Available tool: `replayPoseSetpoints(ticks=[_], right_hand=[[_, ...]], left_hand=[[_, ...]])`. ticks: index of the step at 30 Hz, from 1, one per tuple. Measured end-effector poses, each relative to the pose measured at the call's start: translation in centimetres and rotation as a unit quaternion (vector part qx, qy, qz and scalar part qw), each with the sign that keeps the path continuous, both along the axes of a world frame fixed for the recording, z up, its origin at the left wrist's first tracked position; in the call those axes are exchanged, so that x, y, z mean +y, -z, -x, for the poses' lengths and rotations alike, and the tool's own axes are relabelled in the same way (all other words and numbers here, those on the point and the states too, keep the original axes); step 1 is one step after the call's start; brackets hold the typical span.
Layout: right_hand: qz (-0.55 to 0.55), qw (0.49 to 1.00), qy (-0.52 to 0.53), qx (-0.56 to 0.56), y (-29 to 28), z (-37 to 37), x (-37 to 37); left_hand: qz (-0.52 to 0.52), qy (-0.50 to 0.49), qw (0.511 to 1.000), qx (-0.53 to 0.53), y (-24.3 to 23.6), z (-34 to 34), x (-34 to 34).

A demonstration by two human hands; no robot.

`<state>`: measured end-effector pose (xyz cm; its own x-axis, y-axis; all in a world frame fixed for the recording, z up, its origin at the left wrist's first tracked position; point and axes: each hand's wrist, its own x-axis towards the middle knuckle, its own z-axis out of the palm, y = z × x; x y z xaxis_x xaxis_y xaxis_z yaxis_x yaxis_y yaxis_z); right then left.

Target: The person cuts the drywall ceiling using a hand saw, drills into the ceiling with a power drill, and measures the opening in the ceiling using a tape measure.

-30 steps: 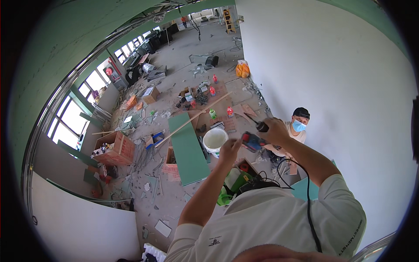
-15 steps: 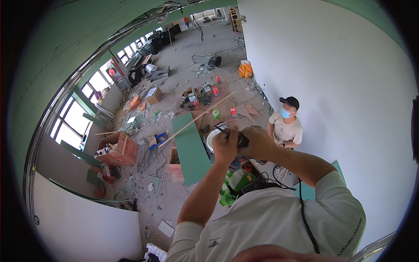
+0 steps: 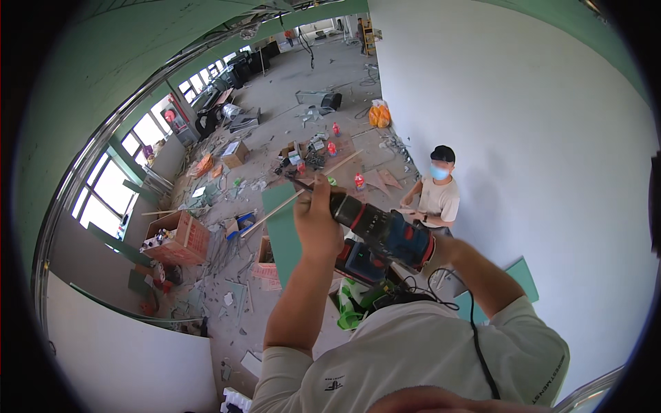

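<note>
A cordless hammer drill (image 3: 382, 234), blue and black with red trim, is held up in front of my chest, its front end pointing up and left. My left hand (image 3: 317, 224) is closed at the front end, where a thin dark bit (image 3: 301, 182) sticks out past the fingers. My right hand (image 3: 446, 252) grips the rear of the drill; its fingers are mostly hidden behind the tool. A battery pack (image 3: 359, 263) shows under the body. Beneath my arms are a long green board (image 3: 279, 206) and a green-and-white bag (image 3: 351, 306).
A co-worker (image 3: 438, 196) with cap and mask stands by the white wall (image 3: 551, 138) at right. Debris, red-capped bottles (image 3: 359, 182), a wooden strip (image 3: 272, 213) and an open carton (image 3: 179, 237) lie on the floor. A metal rail (image 3: 113, 117) curves along the left.
The drill has swung from nearly end-on to side-on, its body now in full sight. My right hand has moved right and down, my left hand slightly left. The view has shifted a little.
</note>
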<state>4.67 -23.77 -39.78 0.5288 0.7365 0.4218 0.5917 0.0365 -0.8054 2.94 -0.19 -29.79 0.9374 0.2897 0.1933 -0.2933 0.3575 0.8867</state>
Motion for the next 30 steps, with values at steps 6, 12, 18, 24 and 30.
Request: replayPoseSetpoints(ticks=[6,12,18,24,30], right_hand=[[-0.158,0.978,0.100,0.095,-1.2,4.8,3.5],[-0.292,0.875,0.252,0.293,1.3,4.8,0.9],[-0.351,0.823,0.271,0.356,3.0,4.9,-1.5],[-0.315,0.853,0.259,0.325,3.8,5.2,-2.5],[-0.251,0.896,0.245,0.273,4.0,4.9,-2.5]], left_hand=[[0.026,0.052,0.998,0.020,-1.2,-1.1,-4.9],[0.018,0.176,0.977,0.118,2.6,-4.1,-6.5],[0.156,0.238,0.946,0.157,13.6,-7.2,-5.1],[0.192,0.187,0.936,0.226,16.1,-5.6,-5.0],[0.234,0.175,0.926,0.239,15.8,-5.4,-3.7]])
